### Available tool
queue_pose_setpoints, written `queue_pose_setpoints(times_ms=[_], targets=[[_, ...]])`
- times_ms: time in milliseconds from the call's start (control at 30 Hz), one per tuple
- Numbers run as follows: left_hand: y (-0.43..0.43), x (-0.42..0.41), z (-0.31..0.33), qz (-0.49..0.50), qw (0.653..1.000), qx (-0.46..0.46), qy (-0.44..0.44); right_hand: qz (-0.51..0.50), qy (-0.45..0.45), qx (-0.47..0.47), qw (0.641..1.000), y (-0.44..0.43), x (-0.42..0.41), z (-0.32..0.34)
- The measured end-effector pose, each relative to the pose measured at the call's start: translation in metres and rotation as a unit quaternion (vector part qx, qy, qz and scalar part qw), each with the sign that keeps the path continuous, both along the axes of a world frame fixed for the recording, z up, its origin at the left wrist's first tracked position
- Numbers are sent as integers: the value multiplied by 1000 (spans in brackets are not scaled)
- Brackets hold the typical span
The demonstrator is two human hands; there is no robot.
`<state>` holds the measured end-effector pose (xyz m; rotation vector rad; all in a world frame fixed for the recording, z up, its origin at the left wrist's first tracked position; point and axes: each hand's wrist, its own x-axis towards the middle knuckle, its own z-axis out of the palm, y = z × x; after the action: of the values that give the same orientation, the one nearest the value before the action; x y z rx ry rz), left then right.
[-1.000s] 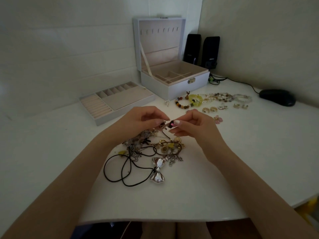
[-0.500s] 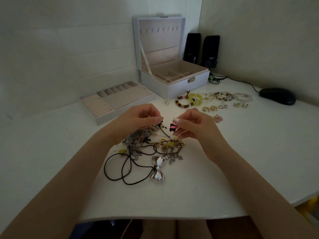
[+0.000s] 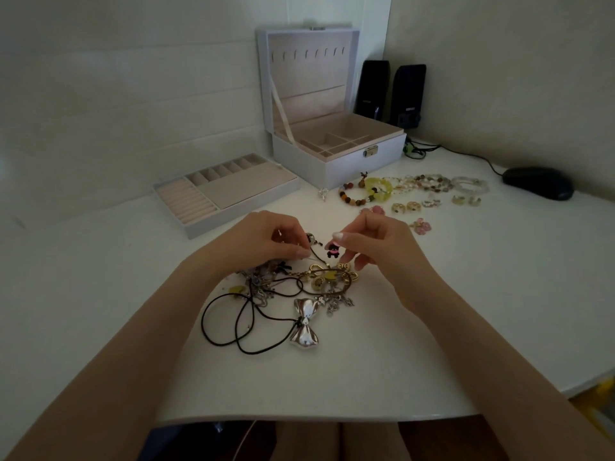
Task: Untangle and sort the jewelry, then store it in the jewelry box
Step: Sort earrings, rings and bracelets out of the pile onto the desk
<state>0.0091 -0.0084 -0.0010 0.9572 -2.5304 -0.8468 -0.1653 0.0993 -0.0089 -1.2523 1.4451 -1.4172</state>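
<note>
Over the middle of the white table, works just above the tangle of jewelry. Pinches a thin strand of it narrowly between thumb and fingertips of the left hand. Nips the small black-and-pink charm by its top with thumb and forefinger of the right hand, other fingers loosely spread. Keeps the 2 hands near each other but apart, the charm between them. At 6 o'clock of the heap, loops of black cord and a silver bow pendant flat on the top, then an open band of table down to the rounded near edge. At 3 o'clock, wide open table out to the right edge. At 9 o'clock, open table running out of view. At 11 o'clock, well apart from the hands, a separate tray with ring rolls and small cells. At 12 o'clock, against the back wall, the jewelry box, lid upright, divided compartments showing. At 1 o'clock, just in front of the box, beaded bracelets laid out in a line, small gold and clear pieces nearer. Behind the box, 2 black speakers in the corner. At 2 o'clock, a black mouse, its cable trailing along the wall. Pale, plain walls, dim light.
</note>
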Motion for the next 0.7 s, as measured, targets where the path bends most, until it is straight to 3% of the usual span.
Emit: queue_pose_setpoints(times_ms=[100,267,700], targets=[[-5,10,9,-5,1000,-26,-9,1,7,1,1000,0,1,0],[-12,20,12,-66,987,-42,-139,2,17,1,1000,0,1,0],[-6,6,1,-63,987,-91,-116,1,23,0,1000,0,1,0]])
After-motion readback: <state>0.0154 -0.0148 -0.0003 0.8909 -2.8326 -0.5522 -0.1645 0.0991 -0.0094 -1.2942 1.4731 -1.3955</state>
